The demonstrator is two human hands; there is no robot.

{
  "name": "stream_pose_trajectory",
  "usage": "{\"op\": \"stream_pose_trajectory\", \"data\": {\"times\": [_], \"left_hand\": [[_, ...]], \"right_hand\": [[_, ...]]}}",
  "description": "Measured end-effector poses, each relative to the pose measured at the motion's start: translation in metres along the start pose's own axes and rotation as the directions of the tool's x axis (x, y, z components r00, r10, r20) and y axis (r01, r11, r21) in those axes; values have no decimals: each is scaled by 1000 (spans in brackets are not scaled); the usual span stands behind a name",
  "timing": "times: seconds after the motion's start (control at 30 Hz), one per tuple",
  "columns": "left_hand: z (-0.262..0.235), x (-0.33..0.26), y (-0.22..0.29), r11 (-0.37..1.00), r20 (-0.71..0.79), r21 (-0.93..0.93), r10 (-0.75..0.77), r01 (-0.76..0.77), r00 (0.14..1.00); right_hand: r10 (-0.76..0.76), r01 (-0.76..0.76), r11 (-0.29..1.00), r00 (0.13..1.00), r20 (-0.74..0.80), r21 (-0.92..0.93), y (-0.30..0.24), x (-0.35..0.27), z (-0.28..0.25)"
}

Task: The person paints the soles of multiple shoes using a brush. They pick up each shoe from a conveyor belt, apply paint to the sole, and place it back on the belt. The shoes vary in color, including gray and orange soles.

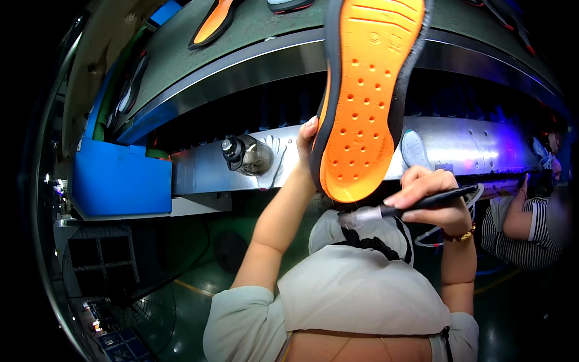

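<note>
A shoe sole (368, 90) with an orange, dimpled face and a black rim is held up in front of me, its rounded end lowest. My left hand (306, 142) is closed on its left edge, the fingers partly hidden behind it. Below and right of that end, my right hand (435, 192) grips a brush (360, 217) with a black handle and pale bristles. The bristles point left, just under the sole's lower end; I cannot tell whether they touch it.
Beyond the sole runs a green conveyor belt (265, 25) with a metal edge, carrying another orange-and-black sole (214, 25). On the metal ledge stand a dark-capped bottle (248, 155) and a pale oval piece (414, 149). A blue box (123, 178) is left; a person in stripes (522, 235), right.
</note>
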State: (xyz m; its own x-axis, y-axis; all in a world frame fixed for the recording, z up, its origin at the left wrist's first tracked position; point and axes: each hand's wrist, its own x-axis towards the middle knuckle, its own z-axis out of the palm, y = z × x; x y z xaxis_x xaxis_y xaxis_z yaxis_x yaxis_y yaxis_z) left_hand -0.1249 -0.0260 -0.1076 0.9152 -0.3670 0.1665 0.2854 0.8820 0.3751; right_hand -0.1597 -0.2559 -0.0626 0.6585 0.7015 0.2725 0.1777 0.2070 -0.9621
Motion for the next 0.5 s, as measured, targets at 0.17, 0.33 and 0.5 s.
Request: {"op": "stream_pose_trajectory", "data": {"times": [0.17, 0.33, 0.5], "left_hand": [[11, 9, 13, 948, -51, 74, -305, 308, 951], [26, 12, 21, 785, -275, 65, -580, 617, 767], [49, 15, 24, 613, -519, 137, -625, 778, 583]], "right_hand": [[59, -60, 998, 998, -27, -32, 6, 12, -3], [38, -14, 996, 964, 263, -94, -20, 17, -20], [27, 25, 988, 946, 324, -154, -17, 33, -25]]}}
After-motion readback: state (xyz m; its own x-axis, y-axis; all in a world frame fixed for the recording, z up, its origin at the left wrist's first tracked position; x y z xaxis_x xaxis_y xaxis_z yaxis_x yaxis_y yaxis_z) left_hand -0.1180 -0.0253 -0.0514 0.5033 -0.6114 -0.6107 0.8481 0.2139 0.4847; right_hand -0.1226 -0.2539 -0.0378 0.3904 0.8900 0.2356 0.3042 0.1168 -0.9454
